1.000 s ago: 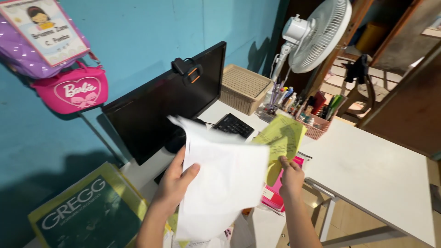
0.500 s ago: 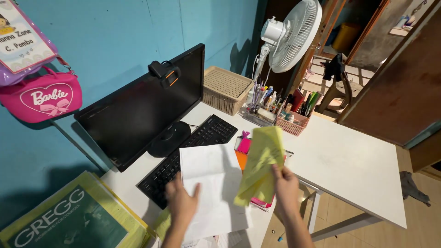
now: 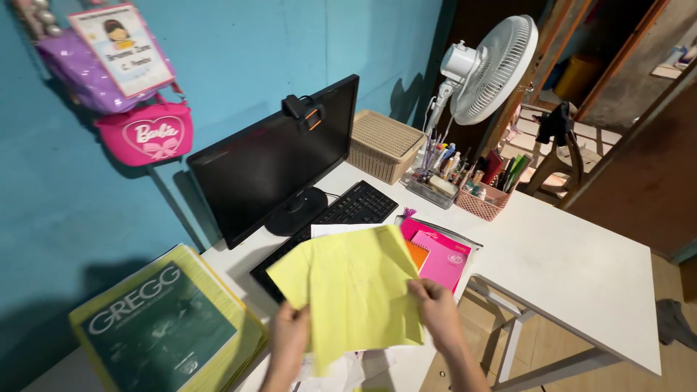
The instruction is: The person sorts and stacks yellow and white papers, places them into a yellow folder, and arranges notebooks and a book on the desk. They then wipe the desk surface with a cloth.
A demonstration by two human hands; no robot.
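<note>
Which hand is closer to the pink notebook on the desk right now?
Right. The right hand grips the yellow paper's edge just below the pink notebook. The left hand holds the paper's opposite side, farther away, near the green book.

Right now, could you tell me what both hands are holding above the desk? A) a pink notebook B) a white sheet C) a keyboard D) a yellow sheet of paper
D: the left hand and right hand both grip the yellow sheet of paper.
</note>
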